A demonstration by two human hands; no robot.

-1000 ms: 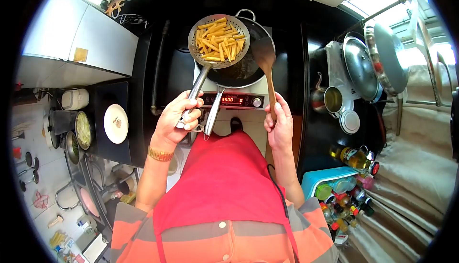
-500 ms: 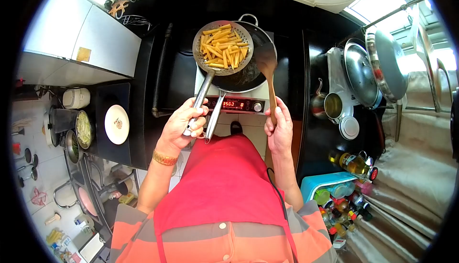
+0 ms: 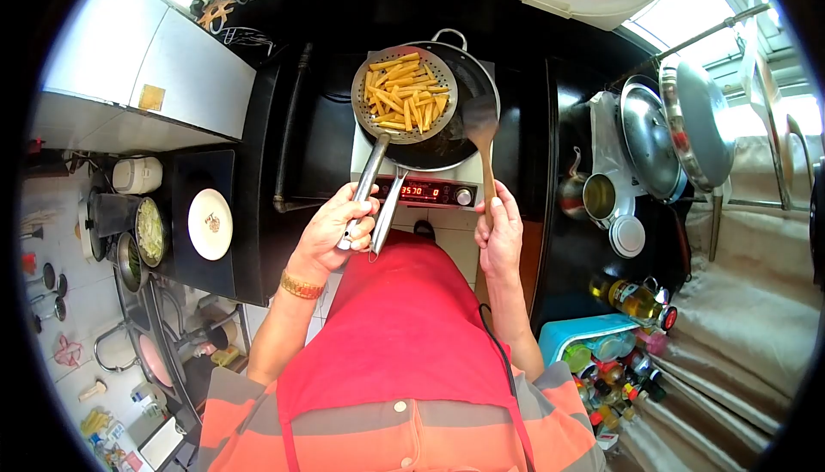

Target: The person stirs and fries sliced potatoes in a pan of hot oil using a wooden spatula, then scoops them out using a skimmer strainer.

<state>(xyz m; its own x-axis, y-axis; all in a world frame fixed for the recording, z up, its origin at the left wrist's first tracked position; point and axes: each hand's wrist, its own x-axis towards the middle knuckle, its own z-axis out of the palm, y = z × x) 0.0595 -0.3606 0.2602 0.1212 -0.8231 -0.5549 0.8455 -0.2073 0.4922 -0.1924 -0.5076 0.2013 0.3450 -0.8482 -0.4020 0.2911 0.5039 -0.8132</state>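
Observation:
My left hand (image 3: pixel 335 227) is closed around the metal handle of a perforated skimmer (image 3: pixel 371 171). Cut potato fries (image 3: pixel 404 94), pale golden, are heaped in its round bowl, which is held above a dark frying pan (image 3: pixel 443 152). The pan's own steel handle (image 3: pixel 391 210) points toward me, just right of my left fingers. In my right hand (image 3: pixel 501 233) is the handle of a wooden spatula (image 3: pixel 481 120); its broad dark blade overlaps the pan's right edge. The skimmer hides the left part of the pan.
The pan sits on an induction cooker (image 3: pixel 438 192) with lit red digits. To the left are a white plate (image 3: pixel 210 225) and a bowl of shredded vegetable (image 3: pixel 150 231). Small pots (image 3: pixel 599 193), an oil bottle (image 3: pixel 638 298) and a blue basket (image 3: pixel 563 331) of condiments stand right.
The skimmer with the fries has shifted slightly right and down in view. The spatula blade has dropped slightly, and the cooker's digits have changed. Both hands keep their grips.

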